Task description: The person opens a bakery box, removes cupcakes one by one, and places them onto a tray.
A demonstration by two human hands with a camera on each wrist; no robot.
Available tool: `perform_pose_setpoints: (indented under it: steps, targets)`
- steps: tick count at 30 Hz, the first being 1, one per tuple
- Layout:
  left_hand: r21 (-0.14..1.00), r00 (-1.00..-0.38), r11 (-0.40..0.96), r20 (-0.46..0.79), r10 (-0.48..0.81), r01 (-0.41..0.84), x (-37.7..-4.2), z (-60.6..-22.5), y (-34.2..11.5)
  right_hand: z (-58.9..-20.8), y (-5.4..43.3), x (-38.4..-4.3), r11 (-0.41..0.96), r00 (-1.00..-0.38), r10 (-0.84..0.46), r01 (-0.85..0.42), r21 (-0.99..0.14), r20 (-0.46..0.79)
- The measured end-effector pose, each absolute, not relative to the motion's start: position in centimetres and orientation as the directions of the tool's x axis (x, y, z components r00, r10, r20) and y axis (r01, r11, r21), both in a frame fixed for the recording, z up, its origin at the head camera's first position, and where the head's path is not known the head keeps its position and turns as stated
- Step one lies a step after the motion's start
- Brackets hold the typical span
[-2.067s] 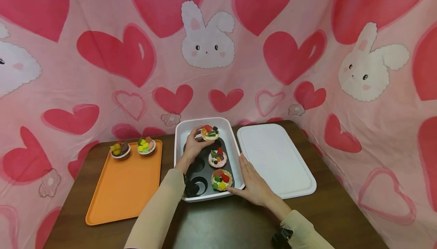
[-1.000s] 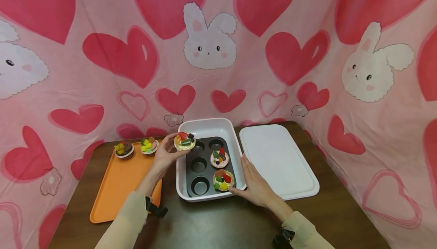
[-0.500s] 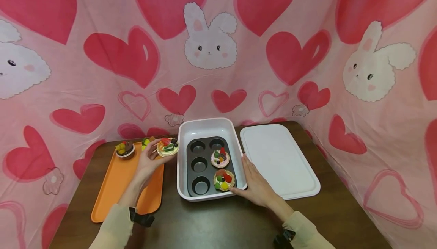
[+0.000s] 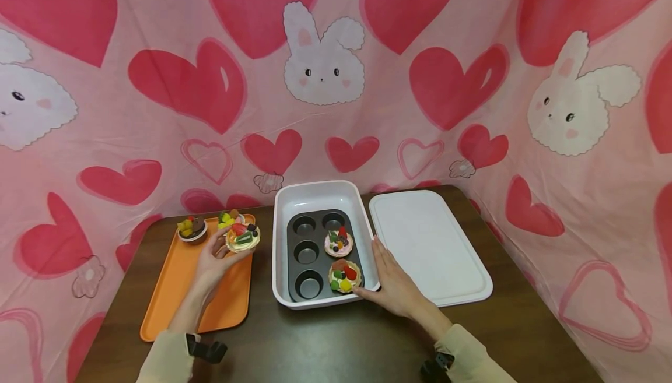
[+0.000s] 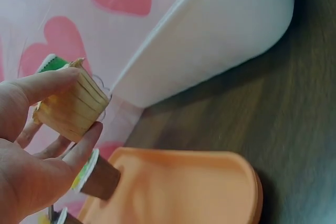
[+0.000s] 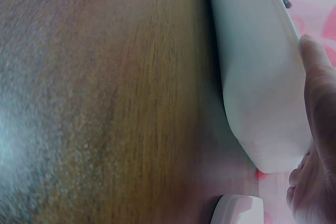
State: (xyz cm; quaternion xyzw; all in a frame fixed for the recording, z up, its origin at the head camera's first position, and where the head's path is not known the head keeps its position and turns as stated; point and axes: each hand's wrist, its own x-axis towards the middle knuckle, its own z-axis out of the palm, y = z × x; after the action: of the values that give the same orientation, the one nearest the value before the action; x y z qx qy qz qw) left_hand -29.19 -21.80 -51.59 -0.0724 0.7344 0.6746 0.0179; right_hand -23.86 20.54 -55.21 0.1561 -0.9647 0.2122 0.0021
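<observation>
My left hand (image 4: 212,265) holds a fruit-topped cupcake (image 4: 243,238) between thumb and fingers, above the far right part of the orange tray (image 4: 189,290). In the left wrist view the held cupcake (image 5: 76,106) shows its pale pleated side, tilted over the tray. My right hand (image 4: 392,284) rests with straight fingers along the right side of the white bin (image 4: 280,281), its thumb at the near right corner. Inside the bin lies a dark muffin pan (image 4: 322,255). Its right column holds a pink-cream cupcake (image 4: 338,244) and a fruit-topped cupcake (image 4: 345,277); the other cups are bare.
At the tray's far edge stand a brown cupcake (image 4: 192,230) and a yellow-topped cupcake (image 4: 228,218), partly hidden behind the held one. A white lid (image 4: 427,249) lies right of the bin. A pink heart-print cloth (image 4: 388,97) hangs behind the table.
My left hand has lifted the cupcake away from the muffin pan's far end and carried it left, out of the bin and over the orange tray. The right hand stays at the bin.
</observation>
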Motion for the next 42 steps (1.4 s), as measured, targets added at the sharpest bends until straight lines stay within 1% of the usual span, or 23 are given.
perform_pose_setpoints:
  steps: [6, 14, 25, 31, 38, 42]
  targets:
    - [0.978, -0.978, 0.087, -0.177, -0.107, -0.187, -28.9, -52.4, -22.9, -55.1, 20.6, -23.9, 0.862, -0.951, -0.303, -0.303, -0.407, 0.065]
    - [0.981, -0.976, 0.078, -0.167, -0.138, -0.178, -28.6, -53.4, -23.9, -55.1, 20.6, -23.8, 0.862, -0.95, -0.304, -0.304, -0.405, 0.064]
    - [0.959, -0.956, 0.128, -0.225, -0.19, -0.252, -28.7, -54.8, -25.0, -55.1, 20.5, -23.9, 0.861, -0.95, -0.304, -0.307, -0.405, 0.073]
    - [0.955, -0.962, 0.19, -0.194, -0.19, -0.23, -28.7, -55.5, -25.2, -55.1, 20.6, -23.8, 0.858, -0.948, -0.308, -0.313, -0.407, 0.081]
    - [0.964, -0.972, 0.236, -0.072, -0.223, -0.125, -28.8, -56.2, -24.7, -55.1, 20.6, -23.8, 0.859, -0.948, -0.308, -0.312, -0.406, 0.078]
    - [0.957, -0.972, 0.272, -0.033, -0.233, -0.098, -28.9, -56.4, -24.6, -55.1, 20.5, -23.8, 0.859, -0.948, -0.308, -0.311, -0.407, 0.074]
